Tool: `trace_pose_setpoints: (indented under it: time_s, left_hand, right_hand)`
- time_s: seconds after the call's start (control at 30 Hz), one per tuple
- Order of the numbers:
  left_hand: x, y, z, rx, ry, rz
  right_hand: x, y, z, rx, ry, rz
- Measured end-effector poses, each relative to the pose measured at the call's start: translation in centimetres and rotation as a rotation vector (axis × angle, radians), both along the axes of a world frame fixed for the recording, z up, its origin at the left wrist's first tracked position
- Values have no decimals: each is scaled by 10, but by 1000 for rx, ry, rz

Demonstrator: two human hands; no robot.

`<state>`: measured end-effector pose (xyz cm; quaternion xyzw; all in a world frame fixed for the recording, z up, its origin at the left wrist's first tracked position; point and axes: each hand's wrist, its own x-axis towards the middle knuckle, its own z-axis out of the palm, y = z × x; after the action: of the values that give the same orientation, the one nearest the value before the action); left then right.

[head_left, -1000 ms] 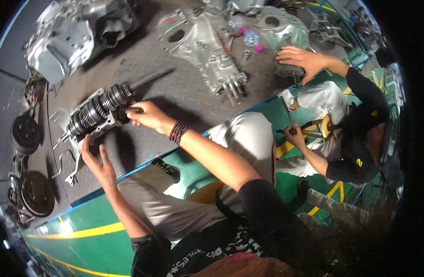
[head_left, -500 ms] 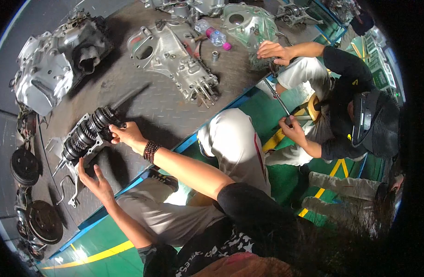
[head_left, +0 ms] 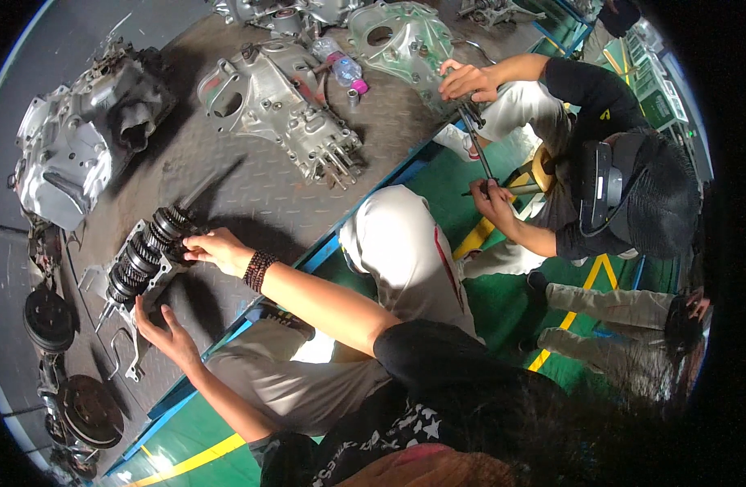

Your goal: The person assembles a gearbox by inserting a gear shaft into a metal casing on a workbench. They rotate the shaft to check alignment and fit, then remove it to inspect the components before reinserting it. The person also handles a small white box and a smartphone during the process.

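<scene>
A gear shaft assembly with dark toothed gears lies in a silver metal housing on the workbench. My right hand, with a beaded bracelet at the wrist, has thumb and fingers pinched together at the near side of the upper gears. Whatever sits between those fingertips is too small to make out. Beside the lower end of the housing, my left hand is open, fingers spread and the fingertips close to its edge. A thin shaft extends from the gears' far end.
Large gearbox casings stand on the metal-plate bench. A plastic bottle and a small socket lie near them. Round dark discs line the left. At right, a co-worker holds a long tool.
The view has shifted, so the bench things sit somewhat further left. My hands keep nearly the same places at the gears. The co-worker's lower hand and tool have changed angle.
</scene>
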<state>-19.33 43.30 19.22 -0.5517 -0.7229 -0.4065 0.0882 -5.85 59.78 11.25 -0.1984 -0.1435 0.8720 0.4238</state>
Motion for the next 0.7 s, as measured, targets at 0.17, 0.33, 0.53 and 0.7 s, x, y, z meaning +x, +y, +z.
trace_pose_setpoints:
  time_s: [0.17,0.33,0.53,0.7]
  left_hand:
    - [-1,0,1,-3,7,0]
    - [-4,1,0,-6,23,5]
    - [2,1,1,1,-30,-16]
    - [2,2,1,14,-2,-22]
  right_hand:
    - [-26,-18,12,-13,-211,-211]
    - [-41,-19,27,50,-381,-325]
    - [-34,-8,19,109,-357,-236]
    - [-38,-13,19,93,-293,-342]
